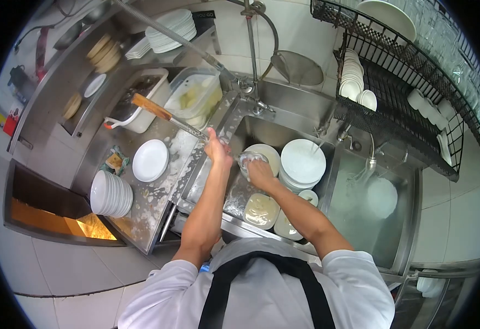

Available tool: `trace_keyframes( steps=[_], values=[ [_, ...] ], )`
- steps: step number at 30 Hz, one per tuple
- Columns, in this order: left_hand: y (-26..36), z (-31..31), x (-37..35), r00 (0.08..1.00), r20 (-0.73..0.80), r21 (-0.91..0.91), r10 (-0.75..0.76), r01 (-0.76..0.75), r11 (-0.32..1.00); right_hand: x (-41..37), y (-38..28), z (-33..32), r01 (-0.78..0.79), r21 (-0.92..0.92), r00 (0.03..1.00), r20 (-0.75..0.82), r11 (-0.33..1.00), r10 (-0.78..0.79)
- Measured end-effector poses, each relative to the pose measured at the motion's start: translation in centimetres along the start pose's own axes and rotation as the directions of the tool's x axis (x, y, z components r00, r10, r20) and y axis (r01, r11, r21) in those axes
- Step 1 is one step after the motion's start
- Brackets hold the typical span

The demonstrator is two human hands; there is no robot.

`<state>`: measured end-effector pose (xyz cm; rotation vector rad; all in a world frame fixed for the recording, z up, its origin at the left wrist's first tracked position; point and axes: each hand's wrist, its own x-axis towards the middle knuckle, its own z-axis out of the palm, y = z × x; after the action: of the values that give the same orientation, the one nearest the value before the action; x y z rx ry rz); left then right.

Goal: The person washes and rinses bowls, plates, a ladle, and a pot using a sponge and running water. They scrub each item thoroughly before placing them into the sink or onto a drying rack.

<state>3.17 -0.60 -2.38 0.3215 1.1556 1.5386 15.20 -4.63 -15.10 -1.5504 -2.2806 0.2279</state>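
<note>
My left hand [218, 149] is closed around the metal shaft of a wooden-handled utensil [152, 106]. Its handle points up and left over the soapy counter; its working end I cannot make out. Over the left basin, my right hand [262, 172] grips a foamy, greyish scrubbing pad [249, 160]. Just beside that hand is a stack of white round plates [303, 160], with a cream-coloured plate [270, 156] partly behind the fingers. Below lie a squarish dish [261, 211] with cloudy liquid and another dish [286, 227], partly covered by my right forearm.
A filled right basin [355, 219] holds a submerged white plate [382, 198] under running water. On the left counter are stacked plates [111, 193], a single plate [150, 160], a white tub [151, 122] and a clear container [194, 96]. A black rack [393, 82] overhangs the right.
</note>
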Motion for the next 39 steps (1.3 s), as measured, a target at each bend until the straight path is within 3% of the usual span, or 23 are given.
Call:
trace_keyframes(
  steps=[3,6,8,9,11,13,15,18,21,23,26,30,34,38,39],
  values=[
    [0.1,-1.9,1.8,0.948,0.312,0.068,-0.070,0.051,0.996,0.2,0.7,-0.9,0.073,0.050,0.993,0.092,0.996,-0.078],
    [2.1,-3.1,1.1,0.757,0.627,0.147,-0.185,0.118,0.982,0.5,3.3,0.3,0.257,0.195,0.959,0.071,0.946,-0.275],
    [3.0,-3.6,1.6,0.674,0.706,0.155,-0.217,0.152,0.976,1.4,3.0,-0.9,0.345,0.296,0.928,0.036,0.891,-0.371],
    [2.6,-4.3,3.0,0.677,0.703,0.141,-0.218,0.168,0.976,1.6,3.1,-1.6,0.344,0.355,0.920,0.056,0.869,-0.387],
    [1.6,-5.0,4.6,0.765,0.616,0.078,-0.187,0.177,0.981,2.4,3.5,-1.9,0.262,0.542,0.949,0.005,0.798,-0.315],
    [1.2,-4.9,5.0,0.903,0.413,-0.016,-0.121,0.140,0.990,5.1,6.7,1.8,0.183,0.682,0.982,-0.165,0.708,-0.095],
    [1.8,-3.8,3.1,0.982,0.169,-0.077,-0.079,0.094,0.993,8.2,10.3,6.5,0.181,0.727,0.914,-0.373,0.662,0.161],
    [0.4,-3.8,2.5,0.999,-0.008,-0.235,-0.046,0.043,0.971,9.1,9.2,6.1,0.304,0.379,0.788,-0.616,0.874,-0.007],
    [-1.2,-3.5,3.0,0.996,-0.059,-0.324,-0.068,0.045,0.945,3.0,-1.0,-0.4,0.231,0.102,0.867,-0.472,0.968,-0.157],
    [-0.9,-3.3,2.2,0.992,-0.059,-0.332,-0.110,0.085,0.939,2.6,-1.0,-1.0,0.338,-0.005,0.847,-0.434,0.941,-0.307],
    [-0.3,-3.4,2.2,0.991,-0.013,-0.339,-0.137,0.124,0.933,5.0,1.1,-1.8,0.468,0.053,0.851,-0.294,0.882,-0.435],
    [0.4,-2.8,0.1,0.974,0.211,-0.398,-0.089,0.168,0.902,6.2,2.2,-3.2,0.390,0.019,0.921,-0.011,0.921,-0.389],
    [1.3,-3.1,1.6,0.931,0.365,-0.349,-0.002,0.138,0.927,8.7,5.4,2.9,0.390,-0.059,0.911,-0.119,0.919,-0.395],
    [2.9,-1.7,3.0,0.998,0.032,-0.363,0.060,-0.044,0.931,8.5,4.7,3.2,0.328,-0.105,0.889,-0.302,0.939,-0.344],
    [3.2,-1.5,2.9,0.997,0.008,-0.321,0.083,-0.076,0.944,8.3,4.3,3.1,0.332,-0.092,0.878,-0.334,0.939,-0.343]
  ],
)
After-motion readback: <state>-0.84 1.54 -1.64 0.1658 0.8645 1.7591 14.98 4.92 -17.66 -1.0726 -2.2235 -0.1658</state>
